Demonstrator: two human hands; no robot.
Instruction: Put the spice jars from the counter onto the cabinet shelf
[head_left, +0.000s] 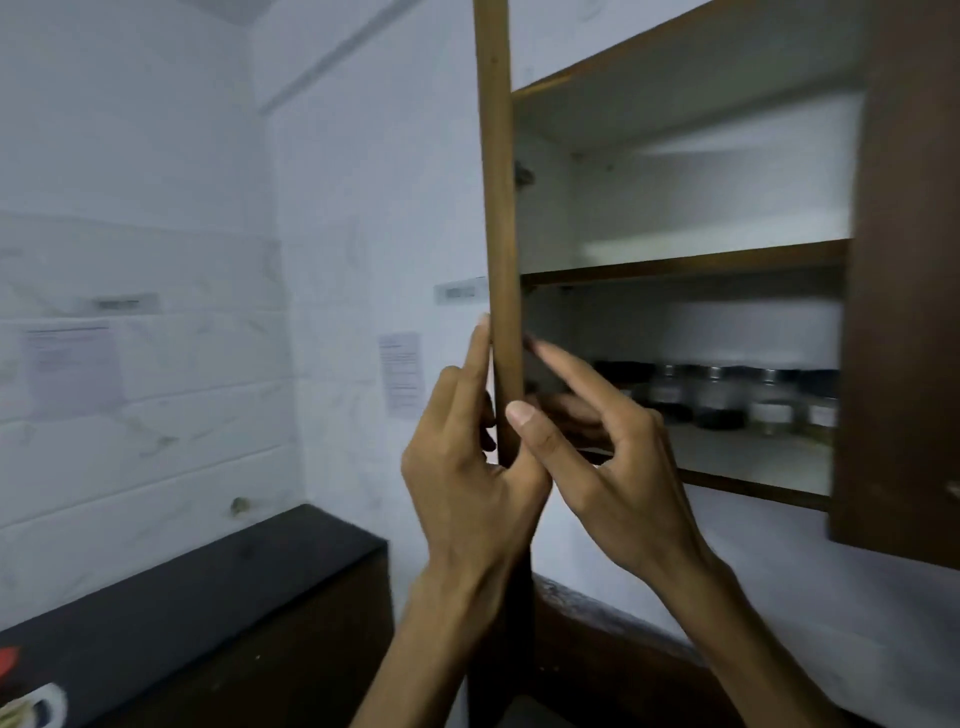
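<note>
The wooden cabinet door stands open, seen edge-on in the middle of the view. My left hand holds it from the outer side, fingers straight up along its face and thumb across its edge. From the inner side my right hand pinches the same edge, with the thumb on the front, the index finger stretched out and the other fingers curled behind the door. Several spice jars with dark and metal lids stand in a row on the lower cabinet shelf, blurred.
The upper shelf holds nothing I can see. The right cabinet door hangs open at the right edge. A black counter runs along the tiled wall at lower left, with a red and a white item at its near corner.
</note>
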